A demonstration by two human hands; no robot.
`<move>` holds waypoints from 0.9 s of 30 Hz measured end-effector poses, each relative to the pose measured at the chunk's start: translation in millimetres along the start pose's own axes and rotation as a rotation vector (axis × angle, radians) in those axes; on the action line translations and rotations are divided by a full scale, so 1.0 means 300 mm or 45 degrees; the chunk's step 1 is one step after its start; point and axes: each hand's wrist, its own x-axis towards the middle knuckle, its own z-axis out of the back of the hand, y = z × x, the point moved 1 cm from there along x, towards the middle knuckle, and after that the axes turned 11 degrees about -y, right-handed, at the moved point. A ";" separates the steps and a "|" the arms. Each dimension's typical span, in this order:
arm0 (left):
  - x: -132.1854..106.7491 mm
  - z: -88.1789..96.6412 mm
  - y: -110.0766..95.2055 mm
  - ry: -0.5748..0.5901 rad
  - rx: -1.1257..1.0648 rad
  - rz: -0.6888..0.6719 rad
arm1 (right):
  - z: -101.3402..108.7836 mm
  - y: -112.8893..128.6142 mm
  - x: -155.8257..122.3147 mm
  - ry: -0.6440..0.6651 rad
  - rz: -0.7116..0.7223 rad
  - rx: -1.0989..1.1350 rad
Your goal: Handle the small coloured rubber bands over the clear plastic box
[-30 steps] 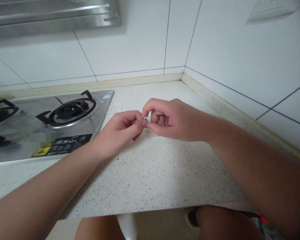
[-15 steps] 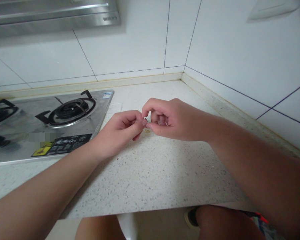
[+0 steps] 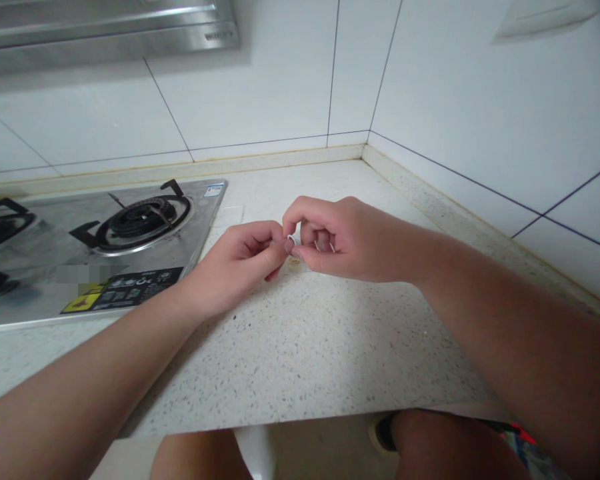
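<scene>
My left hand (image 3: 240, 261) and my right hand (image 3: 337, 237) meet above the speckled countertop (image 3: 300, 347), fingertips touching. Both pinch a small white ring (image 3: 291, 239) held between thumbs and forefingers. Just below the fingertips a small yellowish round piece (image 3: 294, 262) lies on the counter. The curled fingers of both hands hide most of the ring.
A steel gas hob (image 3: 95, 247) with a black burner grate (image 3: 133, 220) lies to the left. White tiled walls (image 3: 455, 100) meet in a corner behind. A range hood (image 3: 105, 30) hangs at the top left. My knees show below the counter's front edge.
</scene>
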 end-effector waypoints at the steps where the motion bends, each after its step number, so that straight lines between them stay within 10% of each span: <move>1: -0.001 0.000 0.000 0.000 0.000 0.003 | 0.000 0.000 0.000 0.002 0.000 0.002; 27: -0.001 -0.002 -0.004 0.028 0.037 -0.005 | 0.004 0.001 -0.001 0.035 -0.004 0.006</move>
